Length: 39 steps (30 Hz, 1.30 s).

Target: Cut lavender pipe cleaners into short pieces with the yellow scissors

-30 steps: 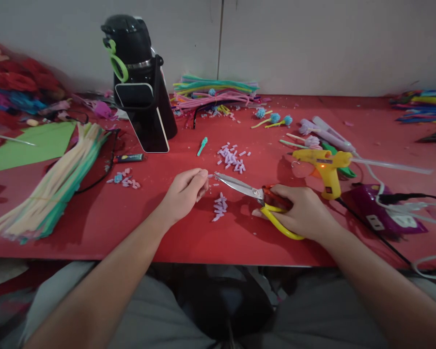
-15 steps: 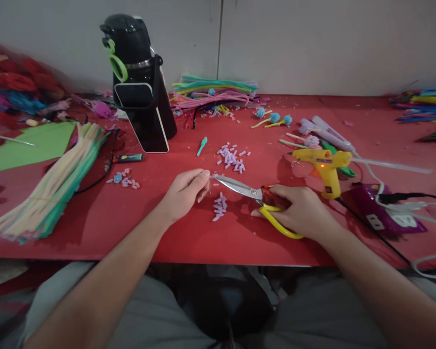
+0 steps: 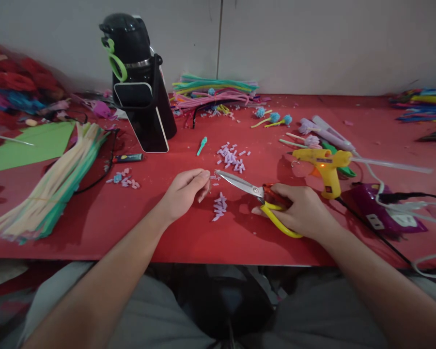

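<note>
Right hand [image 3: 300, 211] has its fingers clamped on the red-and-yellow handles of the scissors [image 3: 256, 190], which sit front and centre over the red bench [image 3: 131, 228], blades looking about closed, tip just beside the left hand [image 3: 187, 191]. Left thumb and index finger are together; can't tell if a bit is pinched between them. Loose lilac pieces [image 3: 232, 157] lie beyond the blades, a smaller lilac cluster [image 3: 220, 207] on the near side, yellow glue gun [image 3: 332, 179] off to the right.
</note>
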Each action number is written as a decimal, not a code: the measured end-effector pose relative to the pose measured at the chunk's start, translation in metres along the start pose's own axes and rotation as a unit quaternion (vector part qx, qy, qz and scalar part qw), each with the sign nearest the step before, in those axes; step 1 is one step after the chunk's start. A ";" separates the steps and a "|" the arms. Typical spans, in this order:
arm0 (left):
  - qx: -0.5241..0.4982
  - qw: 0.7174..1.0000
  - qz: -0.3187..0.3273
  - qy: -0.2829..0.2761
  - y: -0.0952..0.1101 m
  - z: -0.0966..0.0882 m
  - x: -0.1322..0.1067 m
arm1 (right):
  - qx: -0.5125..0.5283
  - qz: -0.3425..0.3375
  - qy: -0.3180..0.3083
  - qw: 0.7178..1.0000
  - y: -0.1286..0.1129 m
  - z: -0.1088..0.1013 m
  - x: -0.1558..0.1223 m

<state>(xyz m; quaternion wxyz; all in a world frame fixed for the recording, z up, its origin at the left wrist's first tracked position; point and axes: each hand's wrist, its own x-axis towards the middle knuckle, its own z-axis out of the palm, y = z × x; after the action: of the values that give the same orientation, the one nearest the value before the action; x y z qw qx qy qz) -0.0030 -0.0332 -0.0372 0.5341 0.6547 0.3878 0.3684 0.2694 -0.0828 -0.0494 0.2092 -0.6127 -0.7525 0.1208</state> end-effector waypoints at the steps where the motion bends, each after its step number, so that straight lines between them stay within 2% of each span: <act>1: 0.000 1.000 0.001 0.001 0.000 0.000 0.000 | 0.002 0.001 -0.005 1.000 0.000 -0.001 0.000; 9: 0.007 1.000 -0.004 0.006 0.003 0.000 -0.001 | -0.006 0.000 -0.018 1.000 -0.002 -0.002 0.002; 18: 0.004 1.000 0.005 0.011 0.001 -0.001 0.000 | 0.002 0.010 0.006 1.000 0.001 0.002 0.002; 25: -0.011 1.000 0.003 0.015 0.001 0.000 0.000 | 0.012 -0.004 -0.011 1.000 -0.002 -0.003 0.001; 31: -0.010 1.000 0.000 0.012 0.001 0.001 0.001 | 0.003 0.019 -0.022 1.000 -0.003 -0.002 0.003; 34: -0.012 1.000 0.006 0.013 -0.001 -0.001 0.001 | -0.006 0.030 -0.010 0.999 -0.003 0.000 0.004; 39: -0.021 0.999 0.019 0.016 -0.004 -0.003 0.001 | 0.003 0.012 -0.002 1.000 0.000 0.001 0.001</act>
<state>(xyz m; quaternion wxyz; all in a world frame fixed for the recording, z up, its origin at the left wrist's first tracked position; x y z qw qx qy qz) -0.0060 -0.0308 -0.0410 0.5346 0.6443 0.3763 0.3969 0.2683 -0.0813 -0.0500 0.2081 -0.6206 -0.7452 0.1271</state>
